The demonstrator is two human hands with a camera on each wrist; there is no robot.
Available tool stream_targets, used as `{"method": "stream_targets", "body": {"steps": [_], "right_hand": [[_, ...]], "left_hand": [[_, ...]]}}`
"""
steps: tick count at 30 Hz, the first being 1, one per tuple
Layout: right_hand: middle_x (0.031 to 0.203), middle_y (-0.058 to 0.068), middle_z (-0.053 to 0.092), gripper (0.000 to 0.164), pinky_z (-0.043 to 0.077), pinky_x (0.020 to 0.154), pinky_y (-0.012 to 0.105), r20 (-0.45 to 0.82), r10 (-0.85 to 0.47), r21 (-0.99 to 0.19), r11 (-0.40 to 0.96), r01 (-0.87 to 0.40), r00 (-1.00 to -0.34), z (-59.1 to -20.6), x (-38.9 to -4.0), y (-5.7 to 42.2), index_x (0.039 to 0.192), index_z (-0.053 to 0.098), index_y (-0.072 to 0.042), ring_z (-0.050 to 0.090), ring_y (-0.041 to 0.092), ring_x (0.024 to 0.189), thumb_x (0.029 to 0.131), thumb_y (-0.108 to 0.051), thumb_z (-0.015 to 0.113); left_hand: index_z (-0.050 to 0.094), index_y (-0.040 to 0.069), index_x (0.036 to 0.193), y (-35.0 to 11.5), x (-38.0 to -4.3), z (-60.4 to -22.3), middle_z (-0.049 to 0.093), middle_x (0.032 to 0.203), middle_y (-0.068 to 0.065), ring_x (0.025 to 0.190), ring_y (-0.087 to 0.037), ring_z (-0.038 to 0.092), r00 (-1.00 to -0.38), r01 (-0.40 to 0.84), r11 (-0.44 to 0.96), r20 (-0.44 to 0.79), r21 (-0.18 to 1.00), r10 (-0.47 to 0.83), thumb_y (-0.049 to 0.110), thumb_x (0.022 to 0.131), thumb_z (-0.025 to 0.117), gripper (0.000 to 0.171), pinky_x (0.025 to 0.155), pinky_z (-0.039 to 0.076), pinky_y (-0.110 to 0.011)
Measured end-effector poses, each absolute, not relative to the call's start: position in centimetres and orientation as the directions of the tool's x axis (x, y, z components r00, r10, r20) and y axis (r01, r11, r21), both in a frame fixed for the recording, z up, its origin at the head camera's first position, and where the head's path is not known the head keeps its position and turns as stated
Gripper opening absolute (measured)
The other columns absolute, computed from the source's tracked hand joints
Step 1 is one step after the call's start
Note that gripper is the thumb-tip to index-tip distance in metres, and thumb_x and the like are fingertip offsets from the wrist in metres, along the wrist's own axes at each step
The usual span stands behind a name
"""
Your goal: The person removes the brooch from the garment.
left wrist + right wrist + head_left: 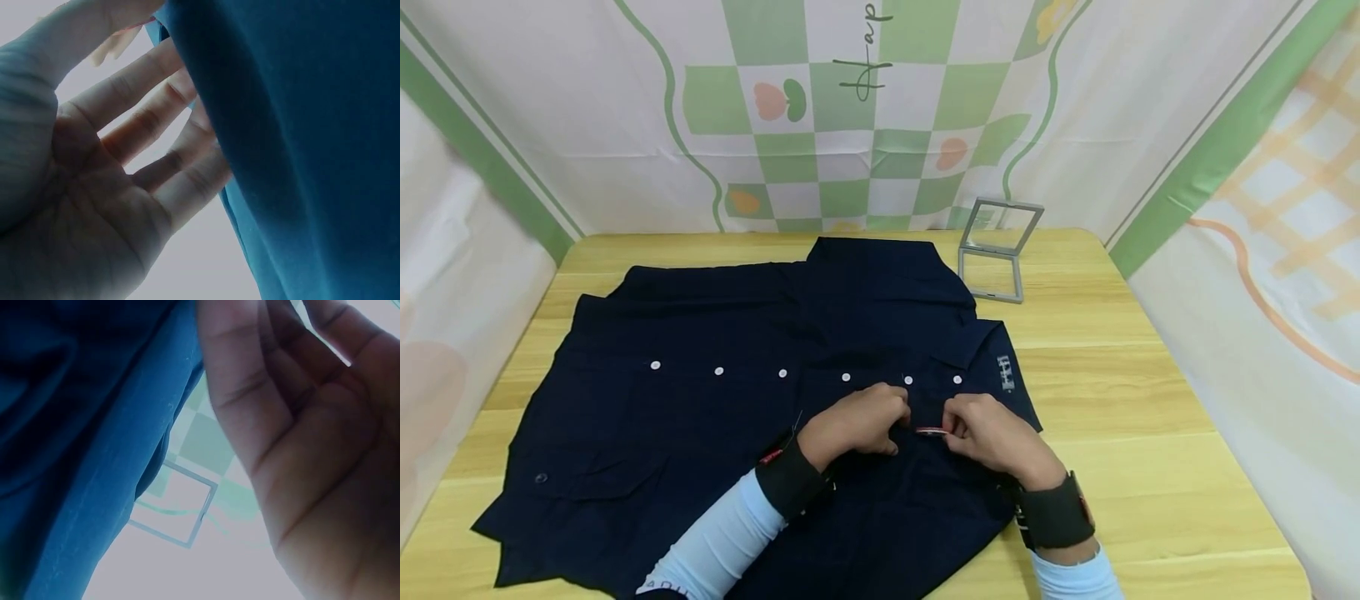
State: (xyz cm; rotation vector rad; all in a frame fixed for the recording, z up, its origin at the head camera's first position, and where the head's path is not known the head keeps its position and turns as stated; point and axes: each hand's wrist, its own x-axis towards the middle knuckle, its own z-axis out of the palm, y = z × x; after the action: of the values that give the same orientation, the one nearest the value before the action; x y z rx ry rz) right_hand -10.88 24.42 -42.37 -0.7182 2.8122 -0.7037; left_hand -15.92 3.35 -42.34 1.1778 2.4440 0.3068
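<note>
The person's right hand (pixel 992 435) pinches a thin, red-edged item (pixel 928 431), seen edge-on and too narrow to identify, over a navy button-up shirt (pixel 715 321) spread on the table (pixel 1150 417). The left hand (pixel 861 419) is partly bent at the shirt; cloth hides its fingertips, so its grip cannot be told. The frame cuts off the shirt's near edge.

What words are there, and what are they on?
"Hap": sideways on the hanging cloth.
Grey mark on the dark shirt: too small to read.
Letters on the left sleeve: too blurred.
Red tag on the left wristband: too small.
White marks by the right wristband: unreadable.
</note>
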Motion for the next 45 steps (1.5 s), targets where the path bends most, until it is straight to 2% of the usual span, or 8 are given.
{"method": "stream_targets", "body": {"steps": [5, 9, 15, 27, 32, 37, 45], "right_hand": [[0.072, -0.008, 0.057, 0.017, 0.046, 0.057, 0.017, 0.007, -0.499, -0.485, 0.756, -0.439, -0.867, -42.3, -11.5, 23.6, 0.077, 0.062, -0.015, 0.05, -0.003, 0.063, 0.083, -0.002, 0.07], [0.073, -0.008, 0.058, 0.016, 0.047, 0.059, 0.017, 0.032, -0.529, -0.467, 0.742, -0.481, -0.848, -42.2, -12.1, 22.8, 0.078, 0.062, -0.015, 0.052, -0.002, 0.064, 0.083, -0.003, 0.071], [0.074, -0.008, 0.058, 0.015, 0.046, 0.058, 0.017, 0.07, -0.551, -0.438, 0.732, -0.522, -0.831, -41.4, -12.9, 21.4, 0.08, 0.063, -0.016, 0.051, -0.002, 0.064, 0.085, -0.006, 0.072], [0.074, -0.006, 0.057, 0.013, 0.044, 0.056, 0.017, 0.081, -0.619, -0.454, 0.674, -0.582, -0.781, -40.6, -14.5, 18.3, 0.082, 0.063, -0.015, 0.049, -0.003, 0.062, 0.086, -0.005, 0.07], [0.068, -0.005, 0.05, 0.017, 0.039, 0.054, 0.018, 0.131, -0.639, -0.48, 0.628, -0.612, -0.758, -40.7, -15.0, 17.1, 0.078, 0.059, -0.015, 0.042, -0.002, 0.058, 0.089, -0.006, 0.069], [0.066, -0.005, 0.049, 0.013, 0.039, 0.052, 0.019, 0.146, -0.635, -0.519, 0.604, -0.605, -0.759, -40.2, -15.5, 16.1, 0.082, 0.06, -0.014, 0.041, -0.002, 0.056, 0.091, -0.007, 0.067], [0.078, -0.004, 0.057, 0.005, 0.044, 0.059, 0.02, 0.242, -0.663, -0.561, 0.5, -0.66, -0.709, -39.3, -16.0, 14.0, 0.096, 0.066, -0.013, 0.048, 0.001, 0.064, 0.094, -0.009, 0.065]], "left_hand": [[0.073, 0.016, 0.107, 2.1, -16.1, -41.3, 0.063, 0.104, 0.004, 0.087, -0.008, 0.059, -0.572, 0.703, 0.612, -0.225, 0.361, 0.789, 0.025, 0.083, 0.08, 0.027, 0.073, 0.051, -0.021], [0.074, 0.013, 0.105, 0.6, -16.1, -39.7, 0.066, 0.104, 0.001, 0.086, -0.011, 0.061, -0.585, 0.716, 0.569, -0.098, 0.404, 0.805, 0.022, 0.084, 0.079, 0.023, 0.075, 0.053, -0.024], [0.073, 0.01, 0.104, -1.4, -16.1, -37.9, 0.066, 0.103, -0.002, 0.093, -0.017, 0.065, -0.574, 0.732, 0.465, 0.082, 0.499, 0.815, 0.019, 0.086, 0.076, 0.02, 0.079, 0.054, -0.028], [0.073, 0.008, 0.104, -3.7, -16.6, -37.5, 0.067, 0.104, -0.002, 0.095, -0.018, 0.065, -0.611, 0.691, 0.427, 0.157, 0.583, 0.776, 0.019, 0.087, 0.076, 0.02, 0.08, 0.054, -0.025], [0.072, 0.009, 0.102, -4.3, -16.6, -37.5, 0.067, 0.102, -0.002, 0.091, -0.017, 0.065, -0.619, 0.692, 0.382, 0.23, 0.613, 0.751, 0.017, 0.089, 0.073, 0.016, 0.078, 0.053, -0.024], [0.071, 0.009, 0.102, -4.6, -16.6, -36.7, 0.067, 0.098, -0.001, 0.086, -0.014, 0.063, -0.624, 0.719, 0.295, 0.396, 0.63, 0.674, 0.015, 0.093, 0.068, 0.011, 0.076, 0.053, -0.022], [0.071, 0.006, 0.104, -6.0, -15.7, -34.4, 0.068, 0.097, -0.005, 0.086, -0.011, 0.063, -0.624, 0.761, 0.193, 0.618, 0.619, 0.478, 0.006, 0.091, 0.067, 0.013, 0.077, 0.054, -0.026]]}}
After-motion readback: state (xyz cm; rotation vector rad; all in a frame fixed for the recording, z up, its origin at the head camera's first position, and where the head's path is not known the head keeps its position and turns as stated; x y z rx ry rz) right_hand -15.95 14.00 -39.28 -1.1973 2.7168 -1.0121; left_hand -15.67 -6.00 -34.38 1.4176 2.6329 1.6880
